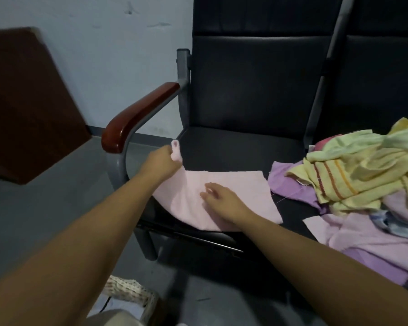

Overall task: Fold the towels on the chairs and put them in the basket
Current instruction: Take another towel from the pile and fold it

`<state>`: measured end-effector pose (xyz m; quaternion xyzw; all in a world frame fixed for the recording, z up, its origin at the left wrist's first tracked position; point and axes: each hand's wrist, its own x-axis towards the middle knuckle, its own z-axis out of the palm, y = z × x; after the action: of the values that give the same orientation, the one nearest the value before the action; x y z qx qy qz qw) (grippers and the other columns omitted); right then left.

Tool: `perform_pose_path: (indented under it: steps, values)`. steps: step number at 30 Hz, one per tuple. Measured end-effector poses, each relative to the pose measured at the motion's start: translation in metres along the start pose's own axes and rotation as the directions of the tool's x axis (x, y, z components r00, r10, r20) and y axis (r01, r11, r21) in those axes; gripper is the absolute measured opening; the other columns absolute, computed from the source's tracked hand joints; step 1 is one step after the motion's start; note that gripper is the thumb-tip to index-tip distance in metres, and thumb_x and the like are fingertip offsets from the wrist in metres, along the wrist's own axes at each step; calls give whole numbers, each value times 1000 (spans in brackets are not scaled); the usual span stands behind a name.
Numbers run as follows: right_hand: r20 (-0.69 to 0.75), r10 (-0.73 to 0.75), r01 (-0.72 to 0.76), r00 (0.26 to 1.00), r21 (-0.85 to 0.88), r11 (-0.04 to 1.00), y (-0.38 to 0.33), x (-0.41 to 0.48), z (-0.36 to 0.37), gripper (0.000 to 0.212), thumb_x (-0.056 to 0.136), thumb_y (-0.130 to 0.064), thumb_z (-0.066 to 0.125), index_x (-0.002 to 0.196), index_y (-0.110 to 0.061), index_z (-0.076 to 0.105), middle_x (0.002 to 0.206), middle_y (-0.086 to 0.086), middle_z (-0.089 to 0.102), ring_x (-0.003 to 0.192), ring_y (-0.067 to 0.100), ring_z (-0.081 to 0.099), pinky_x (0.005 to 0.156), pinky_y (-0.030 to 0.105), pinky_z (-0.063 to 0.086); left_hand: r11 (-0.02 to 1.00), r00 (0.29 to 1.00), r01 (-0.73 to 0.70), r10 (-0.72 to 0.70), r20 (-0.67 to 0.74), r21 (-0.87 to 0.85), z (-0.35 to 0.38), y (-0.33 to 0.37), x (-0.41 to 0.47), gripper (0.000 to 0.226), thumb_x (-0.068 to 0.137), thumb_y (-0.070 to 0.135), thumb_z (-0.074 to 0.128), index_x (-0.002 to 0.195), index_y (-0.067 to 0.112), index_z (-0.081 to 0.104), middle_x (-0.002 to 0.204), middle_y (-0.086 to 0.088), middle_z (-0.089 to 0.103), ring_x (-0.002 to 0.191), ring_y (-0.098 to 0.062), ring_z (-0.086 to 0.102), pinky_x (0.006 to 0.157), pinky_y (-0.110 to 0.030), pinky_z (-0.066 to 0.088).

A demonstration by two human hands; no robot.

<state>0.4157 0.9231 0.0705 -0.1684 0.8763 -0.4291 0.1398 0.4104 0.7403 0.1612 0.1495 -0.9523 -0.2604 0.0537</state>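
Nearest us, the wicker basket (127, 290) sits on the floor by our feet. Beyond it, the pink towel (240, 184) lies on the black chair seat (233, 147), its near edge overhanging; we judge a hard pull could drag it to the floor. Our right hand (224, 201) rests on it, fingers loosely spread; our left hand (163, 163) pinches its raised far-left corner. Farther right, unfolded towels (353, 175) lie heaped.
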Motion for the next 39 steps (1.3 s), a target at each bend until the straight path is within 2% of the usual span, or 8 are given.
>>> perform_pose_path:
  steps: [4,8,13,16,24,29,36,39]
  values:
    - [-3,275,-203,961,667,717,-9,-5,-34,32,101,-42,51,108,-12,63,118,14,68,101,27,66,95,43,52,994,984,-99,91,153,47,-5,31,-14,27,91,35,68,108,16,56,99,-5,63,81,-18,58,63,-28,40]
    - [152,364,-335,919,789,516,-4,-14,-35,48,101,-50,49,112,-4,57,99,18,68,89,36,66,74,46,61,984,956,50,1,294,-168,7,43,-17,26,98,40,57,101,13,55,81,-2,76,59,-18,68,51,-25,44]
    - [2,344,-294,939,522,801,3,-14,-21,22,89,-21,70,107,-9,64,103,10,71,92,23,68,77,34,56,987,969,112,-82,233,-118,32,1,-26,17,96,27,54,93,11,59,78,-1,75,62,-21,71,56,-28,52]
    - [-50,224,-188,973,388,902,-2,-14,-17,43,85,-4,68,124,-16,57,114,6,68,101,22,66,82,32,55,988,975,145,-133,178,-56,37,-28,-26,24,96,31,55,85,10,59,83,-8,75,70,-26,72,73,-38,59]
    - [-106,271,-211,957,389,897,-5,-8,-17,56,89,-15,62,139,-18,37,122,7,59,106,23,60,82,33,52,991,976,136,-134,170,-2,63,-35,-23,51,92,59,54,69,14,49,68,-1,55,62,-18,54,53,-31,38]
    - [-134,151,-130,979,154,980,-2,-13,-10,70,89,-15,66,148,-18,27,125,3,51,101,16,50,70,21,40,990,972,137,-137,191,16,69,-34,-20,34,85,42,71,74,14,56,77,-2,60,69,-19,57,53,-30,36]
    - [-89,-214,117,973,-610,784,7,-20,2,48,93,-34,56,140,-26,50,161,16,18,141,32,27,114,38,28,990,974,137,-130,187,-23,64,-35,-22,13,94,20,51,92,8,54,100,-11,63,78,-22,55,60,-31,38]
    - [43,-127,132,991,-496,858,7,-22,3,46,102,-33,45,147,-23,47,158,5,35,144,22,33,118,32,23,987,973,148,-135,189,-56,61,-31,-22,30,99,22,45,121,2,48,118,-14,58,94,-27,57,76,-36,49]
